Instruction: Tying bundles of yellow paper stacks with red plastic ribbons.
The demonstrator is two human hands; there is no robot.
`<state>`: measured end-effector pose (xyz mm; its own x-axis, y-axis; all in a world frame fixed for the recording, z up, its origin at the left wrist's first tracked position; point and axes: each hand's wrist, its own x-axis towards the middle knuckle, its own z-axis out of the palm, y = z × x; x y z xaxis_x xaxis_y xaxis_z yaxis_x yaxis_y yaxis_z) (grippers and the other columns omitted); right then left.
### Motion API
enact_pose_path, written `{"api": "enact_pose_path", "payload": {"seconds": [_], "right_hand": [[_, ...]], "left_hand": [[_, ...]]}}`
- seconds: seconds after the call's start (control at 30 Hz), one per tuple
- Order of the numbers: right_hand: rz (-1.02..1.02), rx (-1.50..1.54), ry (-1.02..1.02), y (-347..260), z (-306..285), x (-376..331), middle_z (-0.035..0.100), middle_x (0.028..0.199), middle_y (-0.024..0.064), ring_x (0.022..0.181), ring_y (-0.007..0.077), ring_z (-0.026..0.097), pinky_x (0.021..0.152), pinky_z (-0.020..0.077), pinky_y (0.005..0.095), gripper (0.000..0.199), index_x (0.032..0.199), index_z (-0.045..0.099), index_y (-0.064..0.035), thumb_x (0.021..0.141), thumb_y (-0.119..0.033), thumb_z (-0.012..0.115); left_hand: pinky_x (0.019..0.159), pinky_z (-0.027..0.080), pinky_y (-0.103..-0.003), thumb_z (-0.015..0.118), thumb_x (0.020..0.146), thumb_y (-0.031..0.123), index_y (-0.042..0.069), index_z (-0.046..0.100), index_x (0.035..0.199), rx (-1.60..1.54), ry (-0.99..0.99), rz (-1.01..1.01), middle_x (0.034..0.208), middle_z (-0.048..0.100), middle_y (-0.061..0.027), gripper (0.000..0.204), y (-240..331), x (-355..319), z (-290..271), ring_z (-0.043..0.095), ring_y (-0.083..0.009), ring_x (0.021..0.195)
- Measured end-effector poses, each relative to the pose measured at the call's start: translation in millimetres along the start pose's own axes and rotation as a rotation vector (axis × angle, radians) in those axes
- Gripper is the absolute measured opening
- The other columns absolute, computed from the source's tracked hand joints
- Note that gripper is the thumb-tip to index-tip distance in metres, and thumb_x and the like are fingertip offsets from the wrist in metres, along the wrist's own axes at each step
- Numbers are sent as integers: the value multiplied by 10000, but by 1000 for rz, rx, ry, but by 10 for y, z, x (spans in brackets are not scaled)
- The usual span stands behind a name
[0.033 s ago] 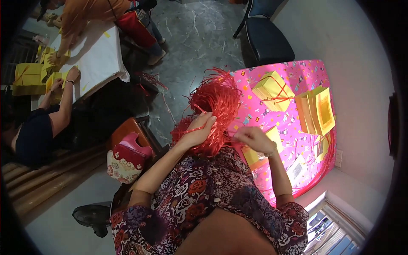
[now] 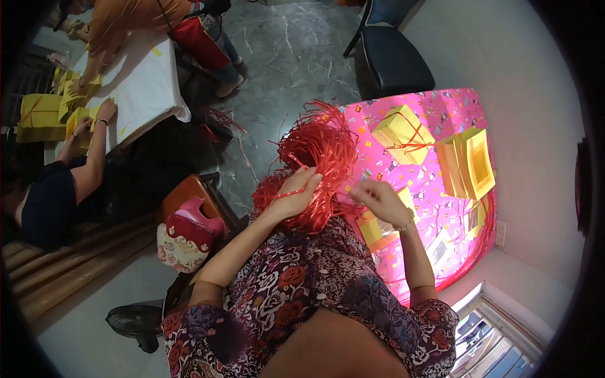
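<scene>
A big tangled bundle of shiny red plastic ribbon strands (image 2: 324, 148) lies over my lap. My left hand (image 2: 296, 195) is closed on some of these strands, and a thin strand crosses the back of the hand. To the right, my right hand (image 2: 379, 200) hovers beside the bundle above the table edge. Its fingers are bent and blurred, so whether a strand is between them cannot be made out. Beneath that hand lies a yellow paper stack (image 2: 376, 232), partly covered.
A pink patterned table (image 2: 413, 183) carries a tied yellow paper stack (image 2: 403, 133) and fanned yellow paper (image 2: 466, 165). A dark chair (image 2: 397, 60) stands beyond. Left are a stool (image 2: 189, 195), a fan (image 2: 135, 321) and two people at a white table (image 2: 148, 82).
The fingers of my right hand have shifted slightly and look more stretched out. My left hand still holds the red strands in the same place.
</scene>
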<state>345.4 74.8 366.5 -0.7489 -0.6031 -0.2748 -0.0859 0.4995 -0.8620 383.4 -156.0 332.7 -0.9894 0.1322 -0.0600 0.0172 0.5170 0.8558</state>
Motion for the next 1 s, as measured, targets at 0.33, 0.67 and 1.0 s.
{"api": "enact_pose_path", "payload": {"seconds": [0.33, 0.67, 1.0], "right_hand": [[-408, -456, -38, -445, 191, 979, 580, 701, 131, 677, 271, 566, 610, 421, 383, 291, 798, 635, -47, 799, -337, 616], [-214, 300, 106, -117, 237, 857, 588, 617, -2, 587, 34, 501, 516, 391, 229, 227, 783, 662, 2, 838, -217, 637], [-145, 619, -68, -122, 300, 686, 648, 749, 38, 648, 71, 593, 586, 475, 204, 188, 891, 653, 10, 877, -168, 592]], "left_hand": [[797, 411, -481, 425, 911, 213, -43, 523, 1025, 41, -169, 183, 1006, 542, -259, 297, 56, -15, 158, 510, -431, 943], [708, 464, -229, 673, 775, 18, 5, 612, 993, -686, 190, 32, 846, 610, -54, 227, -91, -158, 227, 580, -116, 801], [697, 399, -200, 613, 855, 101, 38, 554, 841, -729, -109, -86, 781, 528, 37, 88, -222, -116, 113, 485, -43, 743]]}}
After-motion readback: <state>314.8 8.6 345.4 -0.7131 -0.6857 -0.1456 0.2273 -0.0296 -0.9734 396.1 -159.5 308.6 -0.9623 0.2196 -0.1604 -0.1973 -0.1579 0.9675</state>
